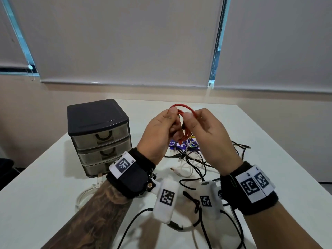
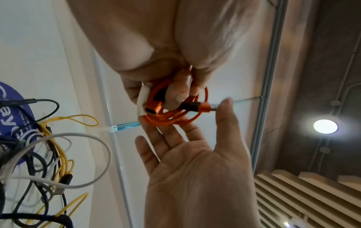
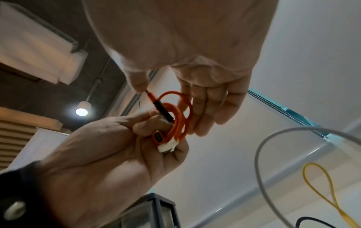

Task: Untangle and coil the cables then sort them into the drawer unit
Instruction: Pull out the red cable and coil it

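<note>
An orange cable [image 1: 182,106], wound into a small coil, is held above the table between both hands. My left hand [image 1: 172,123] grips the coil [image 2: 173,121] with curled fingers, together with a white strip [image 3: 168,145] and one orange plug. My right hand [image 1: 192,119] pinches the other plug end [image 2: 207,106] with its thumb, and its straight fingers lie against the loops [image 3: 182,117]. The black three-drawer unit [image 1: 100,141] stands at the left with all drawers closed. A tangle of black, white and yellow cables [image 1: 194,159] lies under the hands.
A blue printed packet [image 1: 177,144] lies under the tangle. A coiled white cable [image 1: 86,194] rests in front of the drawer unit. Black leads trail from the wrist cameras across the near table. The table's right side is bare.
</note>
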`<state>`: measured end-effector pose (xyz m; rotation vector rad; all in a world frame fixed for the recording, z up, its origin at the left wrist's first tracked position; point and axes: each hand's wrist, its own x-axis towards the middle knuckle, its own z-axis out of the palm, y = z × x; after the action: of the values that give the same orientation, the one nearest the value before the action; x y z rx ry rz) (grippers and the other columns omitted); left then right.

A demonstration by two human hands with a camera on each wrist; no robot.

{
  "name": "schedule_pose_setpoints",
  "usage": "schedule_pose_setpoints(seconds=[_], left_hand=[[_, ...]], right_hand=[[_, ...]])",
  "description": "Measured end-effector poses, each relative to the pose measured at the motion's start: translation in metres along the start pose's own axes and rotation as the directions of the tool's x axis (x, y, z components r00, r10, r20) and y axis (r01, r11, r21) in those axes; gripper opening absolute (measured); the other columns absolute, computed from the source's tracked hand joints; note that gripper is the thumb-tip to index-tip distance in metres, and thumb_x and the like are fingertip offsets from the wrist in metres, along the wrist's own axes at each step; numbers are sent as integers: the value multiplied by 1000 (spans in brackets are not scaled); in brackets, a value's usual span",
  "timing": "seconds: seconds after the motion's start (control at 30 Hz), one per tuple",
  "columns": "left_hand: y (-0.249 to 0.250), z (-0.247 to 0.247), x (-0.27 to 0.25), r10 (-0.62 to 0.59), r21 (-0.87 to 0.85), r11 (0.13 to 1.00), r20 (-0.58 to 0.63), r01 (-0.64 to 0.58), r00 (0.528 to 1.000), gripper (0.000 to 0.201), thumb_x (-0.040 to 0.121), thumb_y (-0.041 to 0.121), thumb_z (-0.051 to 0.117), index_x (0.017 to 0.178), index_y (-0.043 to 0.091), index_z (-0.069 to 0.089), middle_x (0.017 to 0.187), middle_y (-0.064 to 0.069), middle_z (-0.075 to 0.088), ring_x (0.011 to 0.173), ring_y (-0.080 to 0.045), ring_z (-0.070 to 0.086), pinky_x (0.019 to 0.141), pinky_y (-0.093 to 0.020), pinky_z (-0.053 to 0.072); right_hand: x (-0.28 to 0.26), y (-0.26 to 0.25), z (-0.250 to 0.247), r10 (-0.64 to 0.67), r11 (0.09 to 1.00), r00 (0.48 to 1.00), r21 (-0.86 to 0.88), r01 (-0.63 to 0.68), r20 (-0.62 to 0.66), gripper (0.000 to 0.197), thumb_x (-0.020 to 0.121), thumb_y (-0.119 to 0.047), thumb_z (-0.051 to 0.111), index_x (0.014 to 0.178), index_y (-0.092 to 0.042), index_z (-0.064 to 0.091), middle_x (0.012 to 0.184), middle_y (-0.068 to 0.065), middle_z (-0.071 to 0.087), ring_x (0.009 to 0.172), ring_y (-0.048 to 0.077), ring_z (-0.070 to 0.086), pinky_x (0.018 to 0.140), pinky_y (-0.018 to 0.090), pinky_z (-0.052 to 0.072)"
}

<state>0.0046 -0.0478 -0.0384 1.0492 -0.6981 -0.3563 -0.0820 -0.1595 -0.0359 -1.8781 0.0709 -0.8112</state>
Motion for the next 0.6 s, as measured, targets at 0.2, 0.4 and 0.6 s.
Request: schedule_pose_setpoints(seconds=[0.2, 0.4, 0.6], left_hand=[[-3, 3, -3, -59, 60, 997, 139, 51, 989, 18, 88, 18, 62, 100, 9, 51, 67, 5, 52, 55, -7, 45, 54, -19, 41], [-2, 1, -9, -120, 284, 958, 277, 38, 953, 14, 90, 10, 68, 98, 21, 67, 74, -4, 50, 63, -16, 50, 63, -27, 47], [-4, 1, -7, -59, 207, 978, 182, 21, 982, 22, 87, 38, 66, 76, 20, 69, 55, 7, 37, 47, -10, 31, 47, -23, 30]], right_hand=[[5, -4, -12, -77, 995, 995, 53, 80, -62, 27, 105, -28, 51, 86, -11, 59, 80, -1, 63, 79, 13, 59, 80, 42, 53], [6, -9, -15, -80, 971, 992, 218, 100, -96, 15, 99, -15, 61, 88, -5, 63, 74, 4, 62, 70, 15, 59, 69, 27, 53], [-1, -12, -22, -434, 894, 880, -208, 396, -192, 10, 88, -19, 78, 95, -16, 72, 72, 1, 68, 69, 11, 65, 73, 20, 50]])
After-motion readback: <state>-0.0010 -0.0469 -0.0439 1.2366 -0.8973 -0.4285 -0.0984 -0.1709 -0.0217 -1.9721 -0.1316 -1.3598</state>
